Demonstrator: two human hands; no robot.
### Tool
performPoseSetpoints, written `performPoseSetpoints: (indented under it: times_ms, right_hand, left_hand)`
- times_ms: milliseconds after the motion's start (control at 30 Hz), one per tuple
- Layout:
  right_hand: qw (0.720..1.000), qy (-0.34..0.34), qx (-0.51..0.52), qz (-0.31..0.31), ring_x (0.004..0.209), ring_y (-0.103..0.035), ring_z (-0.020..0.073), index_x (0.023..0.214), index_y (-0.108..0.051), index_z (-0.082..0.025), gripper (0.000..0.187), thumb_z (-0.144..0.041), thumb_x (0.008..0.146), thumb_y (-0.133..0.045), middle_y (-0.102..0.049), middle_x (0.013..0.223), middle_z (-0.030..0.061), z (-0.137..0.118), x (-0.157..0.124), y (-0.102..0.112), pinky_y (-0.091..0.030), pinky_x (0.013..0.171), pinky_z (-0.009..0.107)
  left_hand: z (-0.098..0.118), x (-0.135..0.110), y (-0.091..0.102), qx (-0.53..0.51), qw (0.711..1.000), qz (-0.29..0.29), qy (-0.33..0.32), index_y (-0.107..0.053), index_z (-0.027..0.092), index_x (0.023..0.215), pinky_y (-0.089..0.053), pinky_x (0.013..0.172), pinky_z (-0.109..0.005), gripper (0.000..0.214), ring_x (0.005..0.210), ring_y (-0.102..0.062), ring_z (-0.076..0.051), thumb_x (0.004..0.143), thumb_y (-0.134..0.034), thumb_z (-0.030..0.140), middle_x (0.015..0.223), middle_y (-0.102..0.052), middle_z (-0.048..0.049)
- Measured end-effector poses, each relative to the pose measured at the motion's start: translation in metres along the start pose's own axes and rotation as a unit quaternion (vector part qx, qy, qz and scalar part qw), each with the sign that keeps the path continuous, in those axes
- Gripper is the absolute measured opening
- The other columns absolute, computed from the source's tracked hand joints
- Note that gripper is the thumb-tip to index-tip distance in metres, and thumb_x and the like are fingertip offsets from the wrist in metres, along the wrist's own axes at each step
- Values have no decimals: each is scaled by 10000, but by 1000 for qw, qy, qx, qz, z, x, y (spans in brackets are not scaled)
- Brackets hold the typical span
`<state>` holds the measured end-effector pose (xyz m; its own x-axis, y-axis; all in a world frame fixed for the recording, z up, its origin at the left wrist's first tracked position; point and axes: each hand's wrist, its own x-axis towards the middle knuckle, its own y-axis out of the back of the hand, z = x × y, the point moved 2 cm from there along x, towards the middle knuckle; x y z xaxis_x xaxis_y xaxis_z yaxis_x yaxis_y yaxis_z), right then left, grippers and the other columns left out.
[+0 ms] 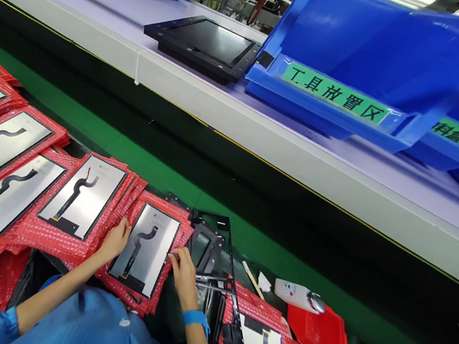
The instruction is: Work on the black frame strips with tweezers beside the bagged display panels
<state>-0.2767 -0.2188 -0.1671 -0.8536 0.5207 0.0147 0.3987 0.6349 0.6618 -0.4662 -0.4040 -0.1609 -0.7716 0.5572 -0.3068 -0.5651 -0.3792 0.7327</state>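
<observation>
An LCD panel (pixel 163 248) with a silver back and a dark curved flex cable (pixel 135 253) lies on a stack of red bubble-wrap bags (pixel 184 233) in front of me. My left hand (pixel 116 239) is closed at the panel's left edge, with its fingertips curled in. At the right edge, my right hand (pixel 183 269) pinches the panel's rim between thumb and fingers; the exact contact is small in view. A blue wristband (pixel 196 319) circles my right wrist. To the left, another LCD panel (pixel 99 186) rests on red bubble wrap.
Several more panels (pixel 8 137) on bubble wrap spread leftward. Black frames (pixel 210 250) lie right of my hand, then a white bottle (pixel 297 294) and a red tray (pixel 320 332). Above runs a shelf (pixel 118 20) with a black framed screen (pixel 206 43) and blue bins (pixel 361 53).
</observation>
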Motion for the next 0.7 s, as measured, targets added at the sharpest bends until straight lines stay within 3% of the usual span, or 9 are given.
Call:
performPoseSetpoints:
  times_ms: [200,533,700]
  right_hand:
    - [1000,7,-4,-13,782,-595,189,900,-574,-226,168,-318,922,-435,-598,890,42,3,8,-4,-467,691,285]
    - [1000,7,-11,-19,811,-575,198,821,-511,-235,138,-284,911,-420,-537,894,37,4,12,-9,-463,726,308]
    - [1000,13,16,-17,834,-546,194,831,-490,-225,145,-301,928,-413,-517,893,42,-3,1,-8,-455,752,310]
  left_hand:
    - [-6,4,-3,-67,997,-1,26,-562,138,969,-489,727,-323,228,730,-617,-157,967,-452,338,806,-617,-16]
    - [-5,7,-3,-141,989,-6,36,-552,145,917,-467,719,-321,184,674,-576,-145,934,-498,320,744,-576,10]
    - [2,6,4,-203,978,-7,48,-535,143,1010,-465,783,-332,346,806,-632,-213,776,-664,364,798,-637,-20]
